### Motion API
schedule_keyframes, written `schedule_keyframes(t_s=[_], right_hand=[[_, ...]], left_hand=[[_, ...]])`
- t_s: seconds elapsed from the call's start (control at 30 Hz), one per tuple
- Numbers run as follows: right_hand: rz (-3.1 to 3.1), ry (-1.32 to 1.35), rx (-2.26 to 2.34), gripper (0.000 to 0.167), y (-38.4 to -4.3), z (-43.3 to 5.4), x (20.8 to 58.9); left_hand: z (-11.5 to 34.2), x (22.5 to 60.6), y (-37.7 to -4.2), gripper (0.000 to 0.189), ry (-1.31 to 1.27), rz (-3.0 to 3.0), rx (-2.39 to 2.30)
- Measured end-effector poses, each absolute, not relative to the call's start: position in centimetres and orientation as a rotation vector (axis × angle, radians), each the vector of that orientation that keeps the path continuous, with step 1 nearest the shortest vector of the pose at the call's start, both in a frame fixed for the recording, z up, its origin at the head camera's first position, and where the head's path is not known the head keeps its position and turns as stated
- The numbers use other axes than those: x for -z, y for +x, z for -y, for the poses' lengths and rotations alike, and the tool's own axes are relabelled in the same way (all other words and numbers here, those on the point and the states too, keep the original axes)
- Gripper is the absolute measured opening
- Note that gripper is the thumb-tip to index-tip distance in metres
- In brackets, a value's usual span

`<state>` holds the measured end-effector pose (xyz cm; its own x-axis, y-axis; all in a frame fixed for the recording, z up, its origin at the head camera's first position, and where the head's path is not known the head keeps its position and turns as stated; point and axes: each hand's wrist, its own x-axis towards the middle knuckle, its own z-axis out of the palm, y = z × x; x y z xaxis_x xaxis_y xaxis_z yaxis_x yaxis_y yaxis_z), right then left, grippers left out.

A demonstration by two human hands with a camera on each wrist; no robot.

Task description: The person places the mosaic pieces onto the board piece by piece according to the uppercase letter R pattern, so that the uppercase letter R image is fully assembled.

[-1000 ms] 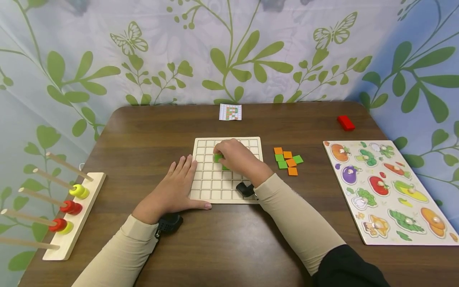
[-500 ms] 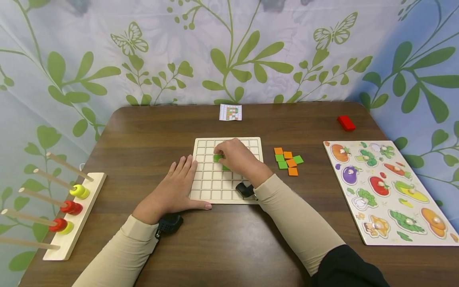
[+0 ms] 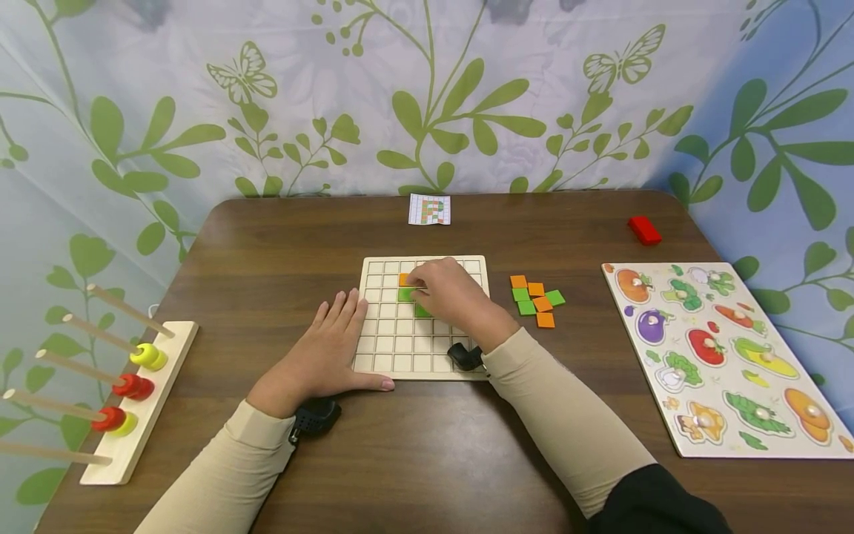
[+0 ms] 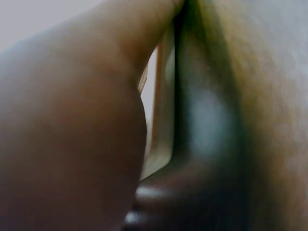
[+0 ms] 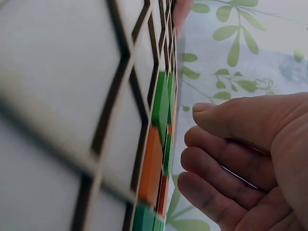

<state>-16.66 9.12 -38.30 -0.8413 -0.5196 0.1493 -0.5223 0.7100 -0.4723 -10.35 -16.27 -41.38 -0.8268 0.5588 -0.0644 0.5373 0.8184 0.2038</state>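
Observation:
A pale wooden grid board (image 3: 383,348) lies mid-table. My left hand (image 3: 320,356) rests flat against its left edge, fingers straight, thumb along the near edge. Over the board hovers my right hand (image 3: 457,300), hiding part of the grid. On the board I make out an orange tile (image 3: 403,279), a green tile (image 3: 405,294) and a second green tile (image 3: 422,311). The right wrist view shows green tiles (image 5: 160,101) and orange tiles (image 5: 151,163) in the grid. There, the right hand's fingers (image 5: 216,159) are loosely bent, apart from the tiles, holding nothing. The left wrist view is blurred.
Several loose orange and green tiles (image 3: 543,304) lie right of the board. Behind it is a small pattern card (image 3: 430,210). A vegetable puzzle (image 3: 723,356) and red block (image 3: 644,230) are on the right; a peg stand (image 3: 140,415) with rings stands left.
My right hand has shifted slightly right, away from the left tiles. The orange tile that its fingers covered now shows on the board. My left hand stays where it was.

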Motion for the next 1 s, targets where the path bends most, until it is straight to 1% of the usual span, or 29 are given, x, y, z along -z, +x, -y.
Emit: schedule_keyframes(t_s=[0.07, 0.23, 0.3, 0.57, 0.77, 1.0], right_hand=[[2.893, 0.869, -0.798, 0.015, -16.6, -9.7, 38.2], [2.877, 0.809, -0.798, 0.016, -16.4, -11.3, 38.2], [2.874, 0.782, -0.805, 0.018, -16.3, -12.0, 38.3], [2.857, 0.694, -0.799, 0.017, -16.1, -15.0, 38.3], [2.915, 0.589, -0.807, 0.02, -15.9, -17.2, 38.5], [2.928, 0.534, -0.809, 0.022, -15.9, -19.0, 38.6]], left_hand=[[16.3, 41.4, -10.4, 0.145, 0.868, -2.878, -0.271], [16.3, 41.4, -10.5, 0.146, 0.857, -2.878, -0.275], [16.3, 41.3, -10.5, 0.147, 0.852, -2.877, -0.274], [16.2, 41.1, -10.5, 0.146, 0.844, -2.871, -0.28], [16.2, 41.0, -10.5, 0.146, 0.843, -2.866, -0.288], [16.3, 41.1, -10.5, 0.146, 0.828, -2.856, -0.298]])
